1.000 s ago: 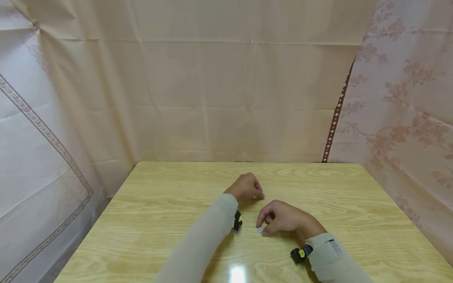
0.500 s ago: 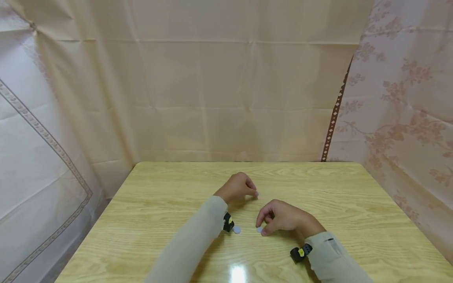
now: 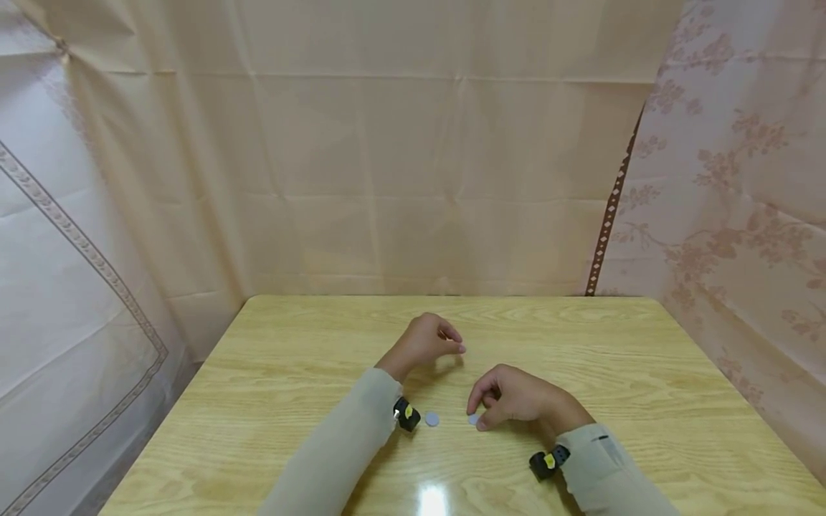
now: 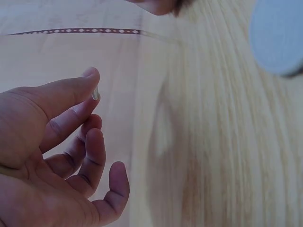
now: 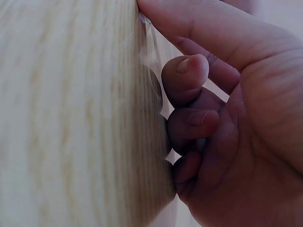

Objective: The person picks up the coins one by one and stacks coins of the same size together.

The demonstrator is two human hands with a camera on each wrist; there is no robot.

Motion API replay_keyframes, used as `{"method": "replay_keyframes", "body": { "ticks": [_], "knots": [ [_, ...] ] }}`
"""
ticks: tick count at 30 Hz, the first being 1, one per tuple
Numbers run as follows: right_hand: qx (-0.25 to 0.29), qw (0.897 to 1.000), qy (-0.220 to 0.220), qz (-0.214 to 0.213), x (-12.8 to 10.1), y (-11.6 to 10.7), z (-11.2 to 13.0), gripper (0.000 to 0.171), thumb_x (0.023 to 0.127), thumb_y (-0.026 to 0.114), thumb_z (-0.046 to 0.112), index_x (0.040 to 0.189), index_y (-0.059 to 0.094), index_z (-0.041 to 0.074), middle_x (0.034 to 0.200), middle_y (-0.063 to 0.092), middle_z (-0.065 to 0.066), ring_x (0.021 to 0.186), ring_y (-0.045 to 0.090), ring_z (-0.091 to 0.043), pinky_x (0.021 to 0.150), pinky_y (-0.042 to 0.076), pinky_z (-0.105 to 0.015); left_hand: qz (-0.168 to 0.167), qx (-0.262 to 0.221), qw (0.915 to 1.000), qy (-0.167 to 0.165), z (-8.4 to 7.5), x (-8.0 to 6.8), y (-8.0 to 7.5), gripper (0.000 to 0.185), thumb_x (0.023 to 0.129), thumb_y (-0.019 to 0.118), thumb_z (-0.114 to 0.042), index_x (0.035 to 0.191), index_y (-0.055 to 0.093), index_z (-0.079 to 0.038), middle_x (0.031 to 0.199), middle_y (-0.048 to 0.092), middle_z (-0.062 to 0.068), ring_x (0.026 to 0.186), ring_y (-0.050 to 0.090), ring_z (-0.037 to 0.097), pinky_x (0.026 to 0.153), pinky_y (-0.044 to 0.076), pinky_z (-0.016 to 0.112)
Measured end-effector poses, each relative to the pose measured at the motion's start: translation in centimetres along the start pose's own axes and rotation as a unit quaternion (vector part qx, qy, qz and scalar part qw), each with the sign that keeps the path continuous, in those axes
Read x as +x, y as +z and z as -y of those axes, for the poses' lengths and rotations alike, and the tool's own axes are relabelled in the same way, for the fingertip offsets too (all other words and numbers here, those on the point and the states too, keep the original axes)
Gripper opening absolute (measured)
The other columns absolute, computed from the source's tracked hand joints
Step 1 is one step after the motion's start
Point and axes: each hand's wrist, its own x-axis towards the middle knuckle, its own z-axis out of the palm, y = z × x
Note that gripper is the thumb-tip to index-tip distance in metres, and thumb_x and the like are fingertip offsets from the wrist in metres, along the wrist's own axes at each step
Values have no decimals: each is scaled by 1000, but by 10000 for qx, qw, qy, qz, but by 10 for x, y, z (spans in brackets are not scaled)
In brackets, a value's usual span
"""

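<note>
In the head view my right hand [image 3: 519, 395] is low over the table, thumb and index fingertips gripping the edges of a small pale disc [image 3: 474, 418] that lies on the wood. The right wrist view shows its other fingers [image 5: 191, 120] curled at the tabletop. A second pale disc [image 3: 432, 418] lies flat to the left. My left hand [image 3: 427, 338] hovers above the table beyond the discs. Its thumb and index tips come together in the left wrist view, with a whitish sliver [image 4: 95, 92] there; whether this is a fingernail or something held, I cannot tell.
The light wood table [image 3: 290, 373] reaches back to a hanging beige cloth [image 3: 387, 179]. Floral cloth [image 3: 742, 179] hangs on the right and white cloth [image 3: 58, 287] on the left. Black wrist cameras are strapped to both forearms. Light reflects near the table's front.
My left hand has moved left and slightly up, its forearm swinging left off the second disc, which now shows whole. My right hand has stayed in place on its disc.
</note>
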Motion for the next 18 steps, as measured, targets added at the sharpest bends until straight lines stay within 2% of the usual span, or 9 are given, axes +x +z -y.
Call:
{"method": "replay_keyframes", "body": {
  "ticks": [7, 18],
  "knots": [
    [-7, 10000, 15, -13, -1, -1, 1, 16, 85, 84, 9, 100, 80, 13, 64, 51, 1, 54, 40, -5, 53, 36, -20, -142, -113, 9998, 53, -3, -10, -3, 7, 88, 84, -29, 90, 80, -24, 109, 69, -6, 94, 60, 16, 78, 50, 34],
    [66, 10000, -36, 8, -1, 0, 1, 16, 85, 84, 8, 101, 80, 10, 63, 50, 0, 54, 40, -5, 53, 36, -19, -209, -19, 9996, 209, -8, -25, -1, 7, 88, 84, -30, 90, 80, -24, 111, 67, -4, 98, 59, 18, 82, 51, 36]
  ]
}}
